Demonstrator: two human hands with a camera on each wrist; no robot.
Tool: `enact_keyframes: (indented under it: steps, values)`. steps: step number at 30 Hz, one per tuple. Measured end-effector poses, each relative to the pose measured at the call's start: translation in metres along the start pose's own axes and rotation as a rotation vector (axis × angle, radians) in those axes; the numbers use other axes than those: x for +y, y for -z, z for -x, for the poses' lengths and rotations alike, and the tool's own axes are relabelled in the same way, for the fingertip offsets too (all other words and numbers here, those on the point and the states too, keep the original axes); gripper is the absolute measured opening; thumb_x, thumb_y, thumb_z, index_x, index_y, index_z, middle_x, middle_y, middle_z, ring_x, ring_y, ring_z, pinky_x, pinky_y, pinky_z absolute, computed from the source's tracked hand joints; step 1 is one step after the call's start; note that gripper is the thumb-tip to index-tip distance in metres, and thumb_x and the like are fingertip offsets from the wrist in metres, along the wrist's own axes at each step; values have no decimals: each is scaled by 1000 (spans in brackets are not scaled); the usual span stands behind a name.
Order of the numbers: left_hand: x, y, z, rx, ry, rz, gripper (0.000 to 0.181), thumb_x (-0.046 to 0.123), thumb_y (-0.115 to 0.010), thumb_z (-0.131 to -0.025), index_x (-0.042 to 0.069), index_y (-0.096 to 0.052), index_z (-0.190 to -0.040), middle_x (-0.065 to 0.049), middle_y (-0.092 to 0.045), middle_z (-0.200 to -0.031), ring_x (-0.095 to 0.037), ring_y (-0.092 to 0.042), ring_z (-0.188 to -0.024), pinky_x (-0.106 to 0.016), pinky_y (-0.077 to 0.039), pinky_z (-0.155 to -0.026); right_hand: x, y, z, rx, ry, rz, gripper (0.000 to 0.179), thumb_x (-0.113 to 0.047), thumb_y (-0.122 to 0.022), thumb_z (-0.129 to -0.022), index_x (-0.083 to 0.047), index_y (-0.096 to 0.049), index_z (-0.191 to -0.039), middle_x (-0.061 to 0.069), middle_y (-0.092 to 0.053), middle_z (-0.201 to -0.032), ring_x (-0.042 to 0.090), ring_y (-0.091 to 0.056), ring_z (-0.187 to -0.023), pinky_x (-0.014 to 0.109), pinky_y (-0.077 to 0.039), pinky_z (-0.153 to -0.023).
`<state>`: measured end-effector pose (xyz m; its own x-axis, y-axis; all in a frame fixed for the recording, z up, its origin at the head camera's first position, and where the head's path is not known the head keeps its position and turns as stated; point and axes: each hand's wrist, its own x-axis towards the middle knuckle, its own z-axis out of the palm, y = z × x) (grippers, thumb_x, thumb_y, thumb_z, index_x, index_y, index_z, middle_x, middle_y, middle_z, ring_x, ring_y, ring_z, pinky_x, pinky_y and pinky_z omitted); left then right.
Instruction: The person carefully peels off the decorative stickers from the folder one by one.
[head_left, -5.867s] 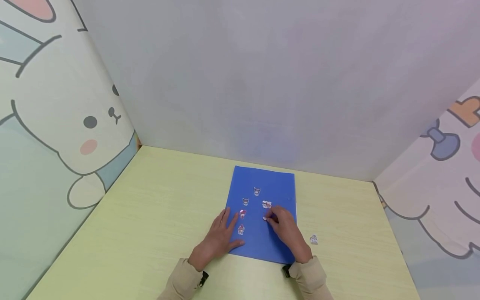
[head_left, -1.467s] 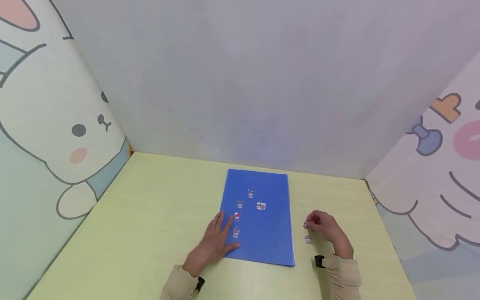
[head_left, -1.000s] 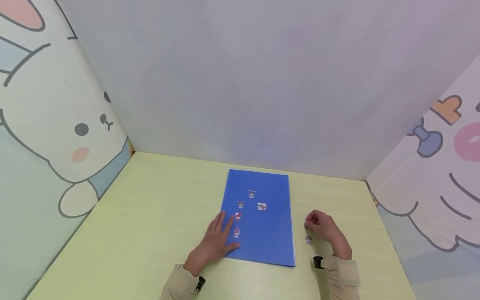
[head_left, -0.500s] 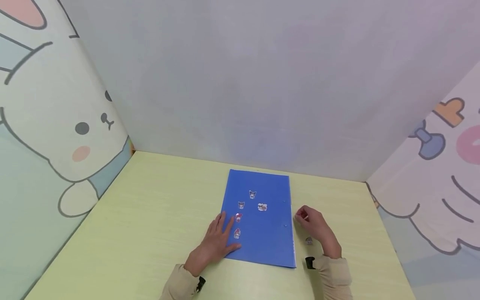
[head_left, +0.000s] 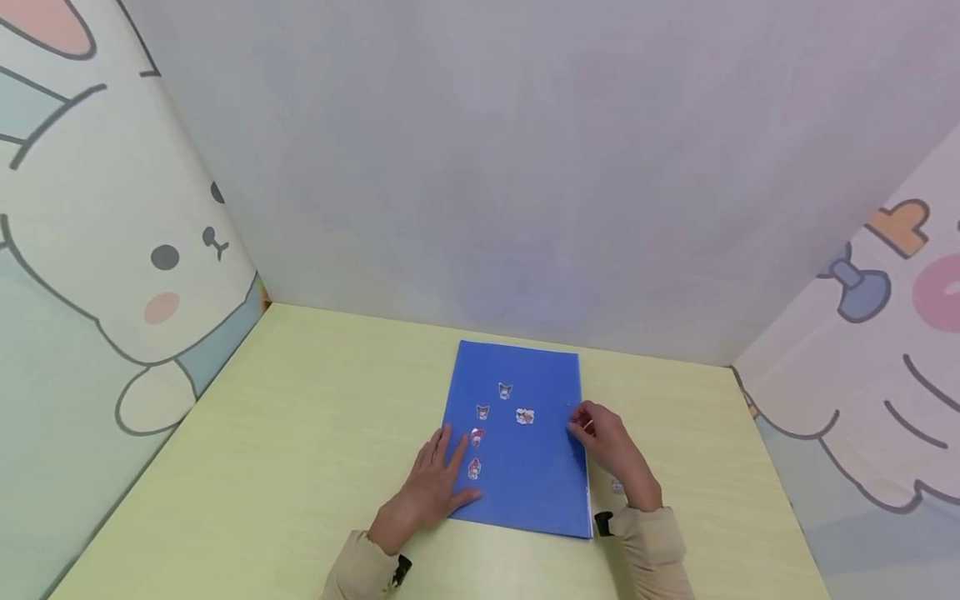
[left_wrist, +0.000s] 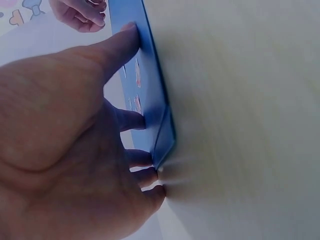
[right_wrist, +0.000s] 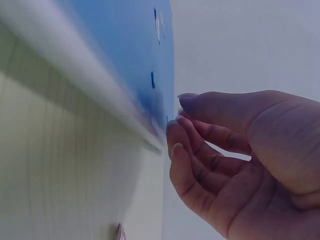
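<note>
A blue folder [head_left: 532,487] lies on the pale yellow table. My left hand [head_left: 429,487] rests with spread fingers on its left edge, thumb near the lower corner. Beside those fingers are a red-and-white character sticker [head_left: 477,437] and a similar sticker [head_left: 474,468] below it. Farther up lie two dark-eared stickers [head_left: 505,391] and a wider white sticker [head_left: 524,416]. My right hand [head_left: 609,440] is over the folder's right edge, thumb and fingertips pinching a small sticker [right_wrist: 181,114], mostly hidden by the fingers.
Another sticker [head_left: 617,486] lies on the table right of the folder, partly hidden by my right wrist. A pale grey wall [head_left: 495,208] rises behind the table [head_left: 337,400]. Cartoon-printed panels stand at left and right. Small snaps sit near the folder's right edge.
My right hand has picked up a sticker from the table right of the folder and moved left with it, over the folder's edge. The left hand has stayed in place.
</note>
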<state>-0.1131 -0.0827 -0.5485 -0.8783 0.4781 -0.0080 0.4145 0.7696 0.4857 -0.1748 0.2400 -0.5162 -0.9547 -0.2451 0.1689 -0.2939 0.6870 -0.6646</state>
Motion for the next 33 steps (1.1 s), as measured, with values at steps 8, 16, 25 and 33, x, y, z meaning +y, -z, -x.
enact_keyframes:
  steps: [8, 16, 25, 33]
  values:
    - [-6, -11, -2, -5, 11, 0, 84, 43, -69, -96, -6, -33, -155, -37, -19, -161, -55, -20, -148, -66, -24, -116, -10, -12, -5, -36, -10, 29, 13, 5, -73, -91, 2, -63, -99, 5, -61, -87, 17, -56, -78, 31, -53, -69]
    - [2, 0, 0, -4, 4, 5, 83, 43, -66, -98, -8, -33, -154, -38, -20, -159, -56, -21, -146, -67, -24, -114, -19, -19, -12, -61, -34, 52, 13, 3, -73, -91, 2, -63, -99, 6, -62, -87, 17, -56, -77, 35, -53, -70]
    - [-8, -13, -4, 25, -5, -26, 85, 43, -69, -96, -6, -34, -155, -37, -21, -160, -55, -22, -147, -66, -27, -114, -25, -27, -19, -85, -26, 82, 11, 2, -74, -91, 1, -65, -98, 8, -63, -89, 19, -58, -79, 37, -54, -72]
    - [0, -1, -1, 26, -16, -11, 83, 46, -65, -99, -8, -34, -153, -38, -23, -157, -55, -22, -145, -68, -26, -113, -30, -32, -22, -61, -19, 103, 12, 3, -75, -90, 2, -66, -97, 10, -63, -90, 21, -58, -80, 40, -54, -72]
